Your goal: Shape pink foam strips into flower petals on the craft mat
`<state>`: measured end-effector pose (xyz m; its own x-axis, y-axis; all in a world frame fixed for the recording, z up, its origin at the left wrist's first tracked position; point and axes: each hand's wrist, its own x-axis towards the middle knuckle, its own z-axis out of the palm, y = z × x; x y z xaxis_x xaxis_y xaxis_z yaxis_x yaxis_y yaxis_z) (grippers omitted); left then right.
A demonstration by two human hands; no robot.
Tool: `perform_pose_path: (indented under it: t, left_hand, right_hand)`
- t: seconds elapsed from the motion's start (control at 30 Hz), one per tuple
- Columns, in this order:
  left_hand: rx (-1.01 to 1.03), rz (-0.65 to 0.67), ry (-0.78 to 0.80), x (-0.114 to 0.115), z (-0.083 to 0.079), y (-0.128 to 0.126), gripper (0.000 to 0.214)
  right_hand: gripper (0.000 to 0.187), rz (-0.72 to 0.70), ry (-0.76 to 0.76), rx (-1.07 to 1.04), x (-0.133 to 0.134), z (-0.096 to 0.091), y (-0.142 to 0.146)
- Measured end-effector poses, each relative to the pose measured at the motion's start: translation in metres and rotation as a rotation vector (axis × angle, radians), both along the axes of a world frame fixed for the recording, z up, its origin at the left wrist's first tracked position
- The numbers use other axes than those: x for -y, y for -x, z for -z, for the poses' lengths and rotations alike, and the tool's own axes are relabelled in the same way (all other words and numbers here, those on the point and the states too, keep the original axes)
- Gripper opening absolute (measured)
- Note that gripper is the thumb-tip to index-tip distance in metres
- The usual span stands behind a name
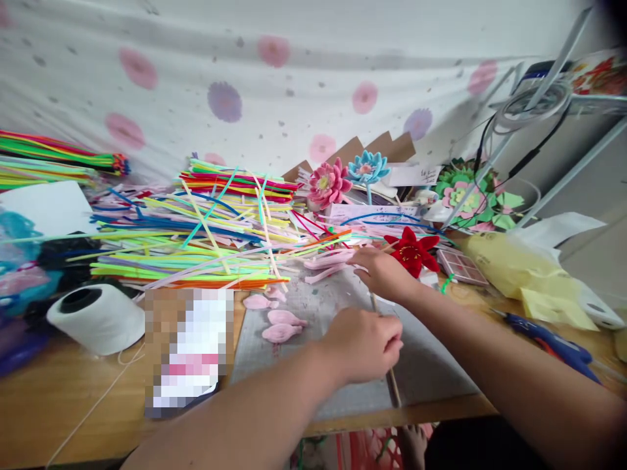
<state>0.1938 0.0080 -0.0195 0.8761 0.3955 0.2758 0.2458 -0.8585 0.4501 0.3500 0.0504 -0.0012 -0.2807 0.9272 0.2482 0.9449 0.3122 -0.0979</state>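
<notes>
My right hand (pixel 385 271) reaches across the grey mat (pixel 313 391), its fingers closed at the right end of a small bundle of pale pink pipe cleaners (pixel 327 262). Nearer to me, my left hand (pixel 365 343) is curled into a fist above the mat. What it holds, if anything, is hidden. Several pale pink petal shapes (pixel 281 333) made of pipe cleaner lie left of this fist. Just beyond my right hand is a red pipe cleaner flower (pixel 414 252) with pointed petals.
Loose colourful pipe cleaners (pixel 196 251) are heaped at the back left. A white thread cone (pixel 98 320) and a phone with a blurred screen (pixel 191 352) lie left. Pink (pixel 329 183) and blue flowers (pixel 368 168) stand behind; a blue glue gun (pixel 553 339) lies right.
</notes>
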Motion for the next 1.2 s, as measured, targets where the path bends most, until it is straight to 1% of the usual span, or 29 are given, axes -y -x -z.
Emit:
perform_pose_path:
  t: [0.03,0.1,0.23,0.33,0.47,0.5,0.53,0.63,0.7,0.77,0.83,0.9,0.93,0.97,1.03,1.1,1.2]
  left_hand:
    - [0.015,0.034,-0.028,0.001,0.0,0.001,0.013]
    - [0.02,0.044,-0.061,0.0,0.001,0.002,0.013]
    - [0.027,-0.023,-0.047,-0.006,0.003,0.004,0.013]
    - [0.041,-0.046,-0.026,-0.009,0.003,0.004,0.013]
    - [0.073,-0.083,0.018,-0.009,0.002,0.004,0.013]
    - [0.093,-0.104,0.055,-0.009,0.002,0.003,0.013]
    - [0.133,-0.135,0.128,-0.009,0.002,0.003,0.011]
    - [0.315,-0.251,0.44,-0.016,0.004,0.001,0.007]
    - [0.41,-0.321,0.611,-0.024,0.007,-0.001,0.007]
    - [0.468,-0.38,0.718,-0.034,0.01,-0.003,0.009]
    - [0.557,-0.449,0.832,-0.043,0.011,-0.003,0.012]
    - [0.652,-0.477,0.916,-0.048,0.011,-0.003,0.017]
    - [0.689,-0.471,0.946,-0.049,0.01,-0.002,0.02]
    - [0.716,-0.457,0.972,-0.049,0.008,-0.002,0.022]
    - [0.735,-0.425,1.014,-0.048,0.006,-0.001,0.023]
    - [0.718,-0.405,1.043,-0.046,0.004,-0.001,0.024]
    - [0.653,-0.407,1.055,-0.045,0.003,-0.001,0.025]
  right_hand:
    - [0.029,0.002,-0.007,0.054,-0.008,0.0,0.002]
    - [0.03,0.006,0.008,0.102,-0.025,0.001,0.007]
    - [0.024,-0.001,0.056,0.127,-0.048,0.004,0.012]
    - [0.015,0.018,0.075,0.099,-0.051,0.0,0.012]
    - [0.014,0.075,0.07,-0.029,-0.048,-0.009,0.003]
    - [0.013,0.097,0.068,-0.077,-0.047,-0.01,0.001]
    - [0.012,0.119,0.069,-0.131,-0.047,-0.011,-0.001]
    - [0.01,0.149,0.098,-0.328,-0.045,-0.009,-0.005]
    - [0.011,0.143,0.125,-0.488,-0.041,-0.006,-0.004]
    - [0.014,0.137,0.151,-0.647,-0.031,-0.004,0.0]
    - [0.018,0.13,0.174,-0.77,-0.015,-0.003,0.005]
    - [0.02,0.116,0.222,-0.889,0.004,-0.002,0.011]
    - [0.022,0.111,0.262,-0.975,0.014,-0.002,0.014]
    - [0.024,0.112,0.332,-1.104,0.023,-0.002,0.016]
    - [0.027,0.126,0.46,-1.294,0.038,0.0,0.018]
    - [0.027,0.153,0.527,-1.354,0.046,0.001,0.018]
    - [0.025,0.217,0.512,-1.367,0.05,0.002,0.011]
